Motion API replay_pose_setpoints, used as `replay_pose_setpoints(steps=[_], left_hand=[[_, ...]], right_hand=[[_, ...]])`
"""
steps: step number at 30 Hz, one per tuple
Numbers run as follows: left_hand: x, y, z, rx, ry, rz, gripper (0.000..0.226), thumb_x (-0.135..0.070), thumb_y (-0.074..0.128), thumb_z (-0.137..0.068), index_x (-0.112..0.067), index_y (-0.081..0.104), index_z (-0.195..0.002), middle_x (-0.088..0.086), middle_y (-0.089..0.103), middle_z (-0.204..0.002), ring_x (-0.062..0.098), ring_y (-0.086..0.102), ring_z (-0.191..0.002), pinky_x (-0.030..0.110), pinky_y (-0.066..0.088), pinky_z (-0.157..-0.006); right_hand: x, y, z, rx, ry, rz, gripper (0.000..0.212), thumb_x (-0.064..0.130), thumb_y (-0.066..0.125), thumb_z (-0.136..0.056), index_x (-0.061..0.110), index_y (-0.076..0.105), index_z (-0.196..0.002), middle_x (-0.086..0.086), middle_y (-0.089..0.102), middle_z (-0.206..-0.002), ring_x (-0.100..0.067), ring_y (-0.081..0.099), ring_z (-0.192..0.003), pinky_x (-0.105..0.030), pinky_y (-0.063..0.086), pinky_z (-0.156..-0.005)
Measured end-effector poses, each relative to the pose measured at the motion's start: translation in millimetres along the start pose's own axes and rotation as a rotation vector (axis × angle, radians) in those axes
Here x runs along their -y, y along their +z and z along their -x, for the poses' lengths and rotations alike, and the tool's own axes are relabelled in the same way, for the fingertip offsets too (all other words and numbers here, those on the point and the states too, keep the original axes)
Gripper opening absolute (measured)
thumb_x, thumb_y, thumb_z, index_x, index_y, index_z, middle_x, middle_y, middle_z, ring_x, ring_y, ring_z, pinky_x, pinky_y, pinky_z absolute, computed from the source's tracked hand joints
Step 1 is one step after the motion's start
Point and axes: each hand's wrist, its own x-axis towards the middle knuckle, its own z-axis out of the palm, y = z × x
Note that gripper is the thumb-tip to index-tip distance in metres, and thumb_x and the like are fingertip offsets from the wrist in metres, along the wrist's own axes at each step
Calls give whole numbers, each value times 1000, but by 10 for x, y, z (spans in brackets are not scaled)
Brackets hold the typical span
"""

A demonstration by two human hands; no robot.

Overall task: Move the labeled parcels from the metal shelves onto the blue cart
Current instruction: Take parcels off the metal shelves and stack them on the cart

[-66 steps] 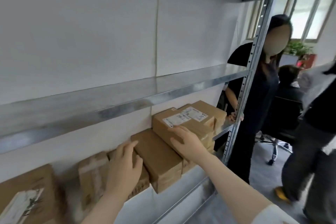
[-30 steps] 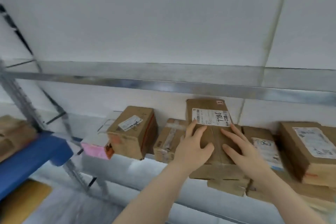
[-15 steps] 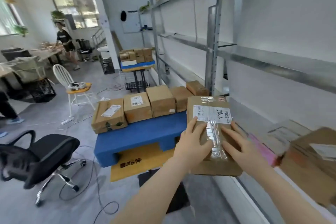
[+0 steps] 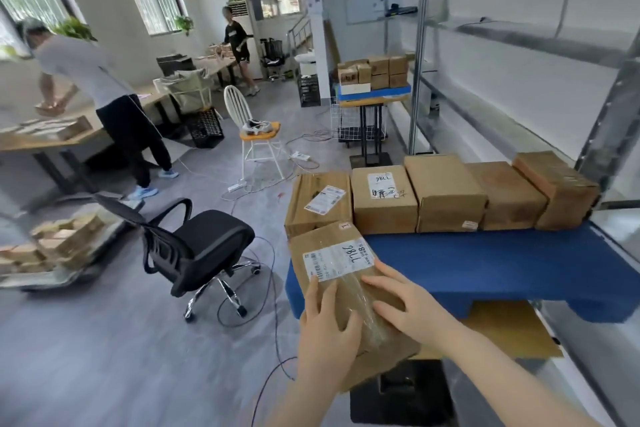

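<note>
Together, left hand [image 4: 325, 329] and right hand [image 4: 407, 310] flat atop labeled parcel [image 4: 341, 262], fingers [image 4: 312, 293] spread, at blue cart [image 4: 491, 269]

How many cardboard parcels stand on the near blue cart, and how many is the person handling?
Parcels in the row on the blue cart: 5
Labelled parcel under left hand and right hand: 1
Total: 6
</note>
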Motion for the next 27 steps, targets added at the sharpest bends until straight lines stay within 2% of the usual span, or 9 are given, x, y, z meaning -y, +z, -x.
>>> replay_pose_setpoints(steps=[7, 11, 15, 19, 21, 24, 25, 27], left_hand=[[-40, 473, -261, -101, -275, 37, 56, -37, 50, -91, -33, 30, -144, -12, -2, -158, 18, 20, -141, 34, 33, -107], [-229, 803, -413, -136, -365, 65, 58, -35, 51, -91, -30, 28, -145, -9, -5, -158, 18, 14, -141, 32, 27, -110], [-376, 1054, -570, -129, -424, 74, 62, -33, 51, -91, -26, 24, -146, -8, -10, -158, 21, 14, -139, 31, 27, -108], [-405, 1094, -742, -95, -489, 23, 61, -42, 43, -91, -33, 18, -146, -10, -7, -157, 24, 17, -138, 37, 33, -105], [-306, 973, -882, -116, -448, -153, 63, -47, 38, -90, -38, 12, -147, -7, -5, -158, 28, 5, -143, 46, 21, -112], [-37, 586, -1239, -117, -333, -389, 61, -43, 37, -92, -37, 13, -149, 1, -3, -160, 30, -6, -146, 53, 2, -115], [56, 455, -1364, -74, -309, -424, 59, -42, 36, -94, -37, 15, -149, 2, -3, -161, 31, -6, -146, 53, 1, -115], [233, 283, -1520, 33, -261, -444, 56, -45, 33, -95, -39, 16, -149, 1, -1, -161, 29, -4, -146, 53, 3, -115]], right_hand=[[-576, -75, -701, 269, -88, 89, 40, 46, 49, -91, 67, 39, -123, 45, 8, -144, 10, 24, -130, -21, 24, -105], [-889, -279, -1000, 400, -132, 198, 44, 44, 47, -91, 71, 34, -123, 49, 2, -141, 7, 24, -130, -24, 28, -105], [-1037, -486, -1274, 445, -179, 321, 50, 35, 45, -92, 69, 31, -126, 47, 3, -144, 4, 30, -130, -20, 31, -101], [-1002, -594, -1477, 458, -194, 395, 51, 29, 43, -93, 63, 32, -129, 37, 11, -148, -5, 26, -137, -34, 33, -107], [-965, -570, -1461, 403, -148, 512, 48, 30, 39, -96, 58, 31, -134, 27, 10, -154, -11, 16, -142, -44, 24, -112], [-916, -336, -1123, 90, 13, 615, 44, 42, 35, -98, 51, 28, -140, 12, 1, -159, -19, -6, -146, -52, 5, -116], [-873, -216, -959, -5, 90, 583, 46, 50, 35, -95, 49, 27, -141, 9, -3, -159, -22, -10, -145, -53, 5, -115], [-765, 10, -696, -82, 239, 454, 58, 63, 39, -88, 46, 26, -142, 5, -11, -159, -24, -20, -143, -51, 13, -114]])
